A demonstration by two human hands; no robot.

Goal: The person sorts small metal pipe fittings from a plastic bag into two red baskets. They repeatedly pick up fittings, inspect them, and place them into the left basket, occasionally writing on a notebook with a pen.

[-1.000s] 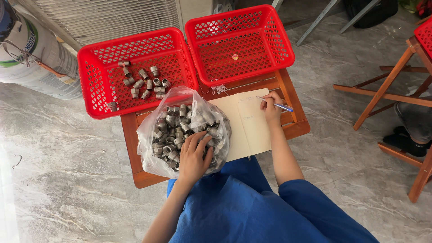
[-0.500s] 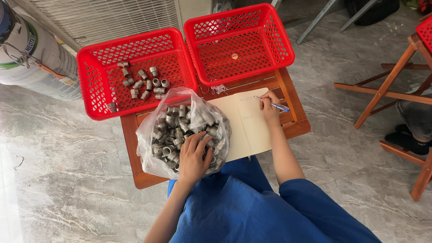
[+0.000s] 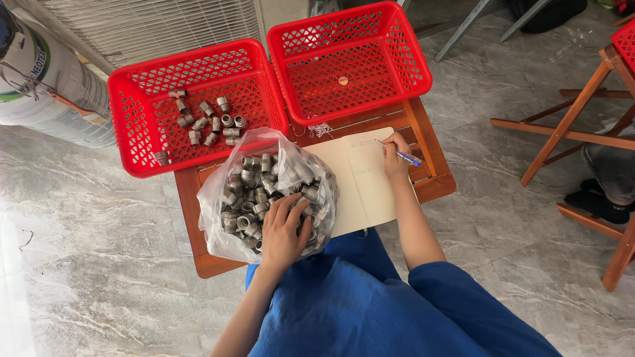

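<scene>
Little has moved since the earlier frames: both hands sit where they were, and only the pen tip has shifted slightly over the page.

Bag of fittings (image 3: 264, 192): a clear, crinkled plastic bag, open at the top, filled with short grey metal threaded fittings, dull and cylindrical. It rests on the near left part of the counter (image 3: 436, 178), overhanging the left edge and near edge a little.

Left hand (image 3: 284, 231): fingers spread and curled down into the bag's near right side, touching the fittings. Whether any single fitting is gripped cannot be told.

Notebook (image 3: 360, 178): open, cream pages, lying just right of the bag and touching it, reaching toward the counter's near edge.

Right hand (image 3: 395, 153): closed on a blue pen (image 3: 401, 155), tip resting on the notebook's right page near its far corner.

Left red basket (image 3: 142, 132): perforated plastic, sitting across the counter's far left corner and overhanging it. A loose group of the same grey fittings (image 3: 208, 122) lies on its floor, with one apart near its left wall.

Right red basket (image 3: 410, 59): same type, at the far right edge, beside the first, holding one small round piece (image 3: 343, 80).

Counter: a small slatted wooden table on a grey marble-pattern floor (image 3: 86, 277).
</scene>
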